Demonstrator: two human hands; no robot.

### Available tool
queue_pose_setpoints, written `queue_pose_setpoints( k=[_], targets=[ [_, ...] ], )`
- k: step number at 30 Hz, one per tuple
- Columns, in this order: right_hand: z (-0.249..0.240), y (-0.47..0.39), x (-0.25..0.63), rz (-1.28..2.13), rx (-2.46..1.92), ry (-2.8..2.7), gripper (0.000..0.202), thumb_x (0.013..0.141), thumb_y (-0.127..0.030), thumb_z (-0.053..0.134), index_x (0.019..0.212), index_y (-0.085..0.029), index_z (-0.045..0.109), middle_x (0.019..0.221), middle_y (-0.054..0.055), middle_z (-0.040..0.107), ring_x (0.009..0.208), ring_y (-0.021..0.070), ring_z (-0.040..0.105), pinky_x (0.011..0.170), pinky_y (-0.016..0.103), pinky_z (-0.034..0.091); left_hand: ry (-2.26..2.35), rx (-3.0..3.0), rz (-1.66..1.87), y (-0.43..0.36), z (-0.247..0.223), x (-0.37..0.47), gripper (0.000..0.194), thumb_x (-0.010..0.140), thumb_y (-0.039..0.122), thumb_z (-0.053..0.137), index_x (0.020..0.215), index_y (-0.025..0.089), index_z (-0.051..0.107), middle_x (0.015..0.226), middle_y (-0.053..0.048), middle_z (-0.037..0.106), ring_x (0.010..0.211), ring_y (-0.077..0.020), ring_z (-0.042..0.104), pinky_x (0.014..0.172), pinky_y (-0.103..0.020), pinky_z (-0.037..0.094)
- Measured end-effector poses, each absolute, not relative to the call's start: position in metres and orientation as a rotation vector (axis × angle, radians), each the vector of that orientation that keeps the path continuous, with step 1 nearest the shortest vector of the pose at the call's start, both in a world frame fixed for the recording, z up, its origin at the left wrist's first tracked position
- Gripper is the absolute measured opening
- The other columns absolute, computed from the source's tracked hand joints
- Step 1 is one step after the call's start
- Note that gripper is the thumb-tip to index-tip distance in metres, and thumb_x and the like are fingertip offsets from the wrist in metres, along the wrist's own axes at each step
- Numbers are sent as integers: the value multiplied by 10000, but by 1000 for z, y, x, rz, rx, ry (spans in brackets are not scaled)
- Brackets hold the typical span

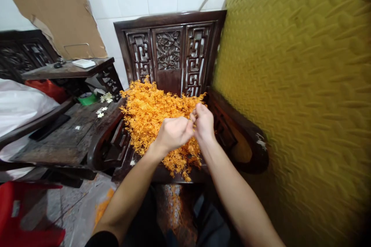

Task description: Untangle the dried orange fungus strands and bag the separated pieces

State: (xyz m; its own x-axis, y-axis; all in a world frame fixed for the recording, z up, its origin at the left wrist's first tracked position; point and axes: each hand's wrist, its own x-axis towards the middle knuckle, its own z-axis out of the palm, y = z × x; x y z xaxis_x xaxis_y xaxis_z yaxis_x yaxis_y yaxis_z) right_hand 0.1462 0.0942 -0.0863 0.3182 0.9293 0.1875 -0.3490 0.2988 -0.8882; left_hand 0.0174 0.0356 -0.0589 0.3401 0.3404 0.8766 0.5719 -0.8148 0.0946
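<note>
While a big heap of orange flowers (150, 112) is being held up by the dark wooden chair (168, 79) in the middle of the frame, both hands are being used over the right side of the heap. The left hand (175, 133) is being held curled, and the right hand (204, 119) is being held curled just beside it, with the fingers being pinched in. Something thin may be being pinched there, but it is being hidden by blur, so what it is cannot be told.

A lot seems to be left, since the heap is being seen big and loose, with no neat bunch being shown. Some small sprigs are being hung over the front edge of the seat. At the lower left of the frame, orange bits (101, 206) are being held in clear plastic (82, 216). A little may be done there, but whether those bits are being saved or thrown out cannot be told. At the left of the frame, white flowers (100, 114) are being held up by another wooden seat (58, 146).
</note>
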Motion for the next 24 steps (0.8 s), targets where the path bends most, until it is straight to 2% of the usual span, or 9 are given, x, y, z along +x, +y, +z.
queue_pose_setpoints(
  k=[2, 4, 7, 10, 13, 17, 21, 22, 24],
  targets=[
    [-91, 109, 162, 913, -916, -753, 570, 847, -741, 647, 720, -259, 369, 538, -109, 289, 421, 72, 243, 393, 231, 221, -686, -2498, -1623, 28, -58, 22, 359, 1036, 243, 478, 685, 196, 539, 575, 12, 537, 513, -96, 471, 546, -264, 370],
    [-94, 113, 174, 850, -934, -766, 504, 842, -691, 695, 772, -254, 453, 541, -109, 323, 431, 77, 265, 404, 232, 232, -821, -2660, -1942, 31, -59, 24, 327, 1052, 302, 483, 773, 187, 610, 615, 4, 576, 542, -95, 505, 546, -244, 390],
    [-91, 98, 171, 761, -898, -1056, 378, 885, -584, 718, 841, -226, 602, 622, -53, 517, 502, 98, 419, 466, 244, 337, -1319, -2558, -2727, 52, -63, 18, 325, 1034, 416, 508, 891, 174, 671, 641, 1, 609, 458, -69, 426, 450, -212, 296],
    [-85, 76, 155, 690, -840, -1357, 248, 945, -445, 688, 892, -203, 710, 796, 22, 712, 678, 148, 623, 637, 287, 494, -1612, -2195, -3157, 74, -64, 6, 225, 935, 341, 601, 1000, 154, 709, 732, -3, 656, 396, -23, 310, 410, -194, 189],
    [-84, 67, 144, 576, -804, -1509, 165, 971, -328, 645, 964, -198, 747, 877, 42, 762, 795, 183, 694, 781, 331, 537, -1827, -2206, -3099, 80, -61, -1, 272, 878, 323, 660, 1086, 159, 719, 716, 37, 584, 400, -12, 286, 414, -184, 174],
    [-87, 68, 142, 412, -845, -1617, 152, 983, -283, 606, 929, -208, 727, 924, 60, 754, 840, 204, 681, 825, 349, 521, -1984, -2413, -2671, 73, -64, 4, 438, 909, 602, 666, 866, 167, 655, 567, 94, 354, 433, -42, 258, 447, -211, 196],
    [-92, 68, 140, 493, -876, -1617, 166, 985, -287, 576, 875, -225, 683, 888, 55, 715, 843, 214, 640, 851, 356, 484, -1800, -2282, -2193, 75, -67, 5, 535, 917, 654, 665, 698, 179, 549, 619, 43, 474, 581, -79, 413, 566, -255, 350],
    [-94, 70, 140, 559, -878, -1570, 151, 961, -279, 598, 844, -225, 676, 865, 48, 703, 833, 210, 624, 852, 353, 476, -1755, -2164, -2192, 77, -64, 1, 552, 948, 675, 611, 705, 186, 531, 632, 39, 484, 591, -82, 418, 573, -264, 353],
    [-98, 75, 142, 689, -886, -1433, 123, 895, -272, 658, 784, -219, 666, 808, 32, 676, 802, 199, 589, 833, 340, 462, -1693, -1879, -2318, 83, -51, -11, 598, 1032, 723, 365, 741, 210, 455, 632, 49, 449, 542, -70, 361, 529, -270, 312]
  ],
)
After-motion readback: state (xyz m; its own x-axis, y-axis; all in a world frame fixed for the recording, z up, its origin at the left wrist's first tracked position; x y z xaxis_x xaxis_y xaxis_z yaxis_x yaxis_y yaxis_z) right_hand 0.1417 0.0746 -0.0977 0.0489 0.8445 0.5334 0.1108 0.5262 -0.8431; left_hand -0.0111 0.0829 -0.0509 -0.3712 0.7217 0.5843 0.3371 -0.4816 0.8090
